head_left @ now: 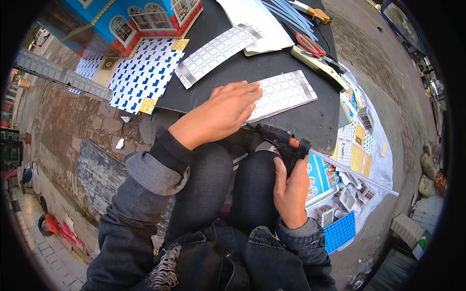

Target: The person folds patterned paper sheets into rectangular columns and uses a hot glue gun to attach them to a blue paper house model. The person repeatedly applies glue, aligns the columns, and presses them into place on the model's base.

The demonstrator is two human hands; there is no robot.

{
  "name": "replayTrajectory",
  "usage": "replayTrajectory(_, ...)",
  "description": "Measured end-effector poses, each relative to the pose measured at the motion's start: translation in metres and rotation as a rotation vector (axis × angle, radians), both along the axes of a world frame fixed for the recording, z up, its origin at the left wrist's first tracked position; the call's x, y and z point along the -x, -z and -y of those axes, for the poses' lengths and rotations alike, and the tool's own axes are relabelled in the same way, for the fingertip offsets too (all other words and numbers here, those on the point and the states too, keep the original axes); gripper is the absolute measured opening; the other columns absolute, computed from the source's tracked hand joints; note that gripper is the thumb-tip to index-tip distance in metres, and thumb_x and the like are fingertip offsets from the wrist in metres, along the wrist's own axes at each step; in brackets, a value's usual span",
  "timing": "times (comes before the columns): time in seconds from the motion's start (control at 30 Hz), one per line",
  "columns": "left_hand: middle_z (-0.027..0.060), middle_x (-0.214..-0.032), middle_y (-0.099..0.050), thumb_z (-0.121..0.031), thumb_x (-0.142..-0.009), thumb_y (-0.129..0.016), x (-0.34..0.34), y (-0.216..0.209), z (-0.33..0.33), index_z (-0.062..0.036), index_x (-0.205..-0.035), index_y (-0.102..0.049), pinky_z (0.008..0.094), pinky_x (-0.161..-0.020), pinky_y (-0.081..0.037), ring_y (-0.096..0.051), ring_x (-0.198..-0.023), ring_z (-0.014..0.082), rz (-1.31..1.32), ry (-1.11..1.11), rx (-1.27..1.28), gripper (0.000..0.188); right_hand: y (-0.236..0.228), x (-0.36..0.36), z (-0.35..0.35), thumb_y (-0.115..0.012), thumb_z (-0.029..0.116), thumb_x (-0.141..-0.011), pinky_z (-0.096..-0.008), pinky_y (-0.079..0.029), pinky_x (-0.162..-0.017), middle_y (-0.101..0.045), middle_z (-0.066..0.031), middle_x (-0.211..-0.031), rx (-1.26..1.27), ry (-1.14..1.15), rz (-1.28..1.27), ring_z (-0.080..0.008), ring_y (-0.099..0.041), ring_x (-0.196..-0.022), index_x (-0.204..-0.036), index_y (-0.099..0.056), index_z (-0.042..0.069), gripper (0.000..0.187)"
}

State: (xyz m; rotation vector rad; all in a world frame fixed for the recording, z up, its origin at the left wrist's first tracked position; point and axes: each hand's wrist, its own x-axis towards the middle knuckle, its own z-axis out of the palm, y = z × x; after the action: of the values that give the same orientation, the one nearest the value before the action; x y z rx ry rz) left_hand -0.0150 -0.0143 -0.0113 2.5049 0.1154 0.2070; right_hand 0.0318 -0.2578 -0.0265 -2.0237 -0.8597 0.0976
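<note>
My left hand lies flat, fingers stretched out, on the left end of a white grid-patterned card panel near the front edge of the black table. In my right hand is a black hot glue gun, gripped by its handle. The gun's nozzle points left, just below the panel's near edge, and a long clear glue stick runs out of its back. Whether the nozzle touches the panel I cannot tell. A second, slightly curved grid-patterned panel rests farther back.
A blue and red model house stands at the back left on a blue-and-white tiled base. White paper, blue sticks, red-handled scissors and a cream-coloured tool lie at the back right. Printed cutouts cover a white sheet at right.
</note>
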Motion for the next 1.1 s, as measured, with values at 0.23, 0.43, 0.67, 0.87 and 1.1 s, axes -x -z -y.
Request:
replayTrajectory(0.23, 0.017, -0.155, -0.048, -0.015, -0.105, -0.049, 0.0, -0.001, 0.0, -0.0035, -0.146, -0.054, 0.0446, -0.119, -0.031, -0.04, -0.145, 0.0362, -0.013, 0.005, -0.007, 0.043, -0.006, 0.009, -0.003, -0.069, 0.01, -0.096, -0.0478, -0.05, -0.064, -0.066, -0.0284, -0.094, 0.067, -0.024, -0.03, -0.0487, -0.066, -0.078, -0.135, -0.047, -0.006, 0.048)
replayTrajectory(0.43, 0.0167, -0.155, -0.047, -0.014, -0.104, -0.051, 0.0, 0.001, 0.0, -0.0036, -0.146, -0.054, 0.0448, -0.119, -0.032, -0.04, -0.145, 0.0367, -0.006, 0.01, -0.03, 0.043, -0.01, 0.013, -0.007, -0.069, 0.01, -0.096, -0.0485, -0.053, -0.067, -0.068, -0.0289, -0.095, 0.059, -0.048, -0.027, -0.049, -0.067, -0.082, -0.133, -0.049, -0.006, 0.045)
replayTrajectory(0.67, 0.016, -0.155, -0.048, -0.01, -0.103, -0.053, -0.002, 0.004, -0.003, -0.0049, -0.144, -0.055, 0.045, -0.117, -0.033, -0.041, -0.144, 0.0372, -0.005, 0.028, -0.071, 0.042, -0.011, 0.015, -0.008, -0.07, 0.009, -0.094, -0.0468, -0.054, -0.07, -0.069, -0.0276, -0.098, 0.078, -0.064, 0.0, -0.0479, -0.068, -0.085, -0.13, -0.053, -0.005, 0.042)
replayTrajectory(0.87, 0.0162, -0.157, -0.044, -0.019, -0.102, -0.058, 0.0, 0.004, -0.003, -0.0076, -0.148, -0.052, 0.0469, -0.119, -0.032, -0.038, -0.146, 0.0385, -0.02, 0.02, -0.008, 0.048, -0.021, -0.006, 0.016, -0.063, 0.011, -0.102, -0.0328, -0.052, -0.079, -0.069, -0.0108, -0.096, -0.057, 0.094, -0.375, -0.0197, -0.067, -0.087, -0.131, -0.053, -0.004, 0.034)
replayTrajectory(1.1, 0.0139, -0.166, -0.031, -0.046, -0.085, -0.077, 0.017, 0.001, 0.007, -0.0154, -0.162, -0.031, 0.0553, -0.122, -0.024, -0.027, -0.152, 0.041, -0.011, 0.067, -0.161, 0.094, -0.029, -0.085, 0.028, -0.058, 0.032, -0.107, -0.0306, -0.035, -0.06, -0.044, -0.0034, -0.074, -0.009, 0.33, -0.088, -0.0115, -0.04, -0.069, -0.092, -0.056, -0.003, 0.039)
